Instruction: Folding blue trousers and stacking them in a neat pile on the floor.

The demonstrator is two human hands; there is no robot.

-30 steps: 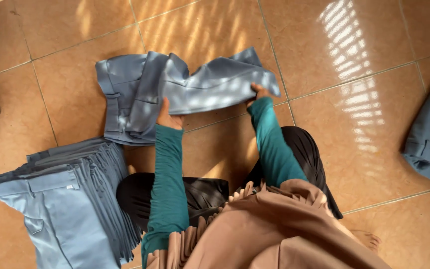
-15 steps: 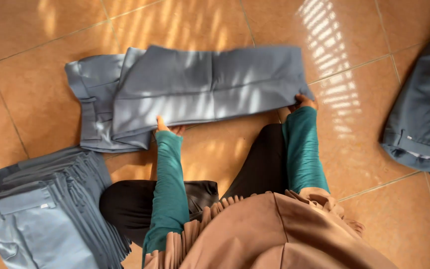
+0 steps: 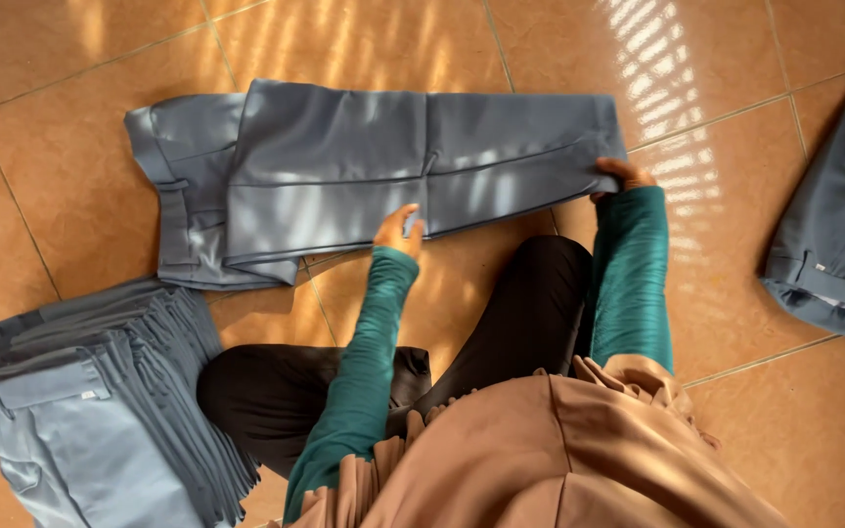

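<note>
Grey-blue trousers (image 3: 383,166): woven cloth, smooth, slight sheen. Stack of folded trousers (image 3: 100,401): same cloth, matt in shade. Floor (image 3: 735,264): glazed orange tile, glossy, reflecting sunlight. Sleeves (image 3: 364,372): teal ribbed knit, matt.

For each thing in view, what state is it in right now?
Grey trousers: laid flat on the tiled floor, legs folded over.
Left hand: resting on the trousers' near edge.
Right hand: gripping the trouser-leg end.
Stack of trousers: folded, piled.
Garment at right: lying loose.
</note>
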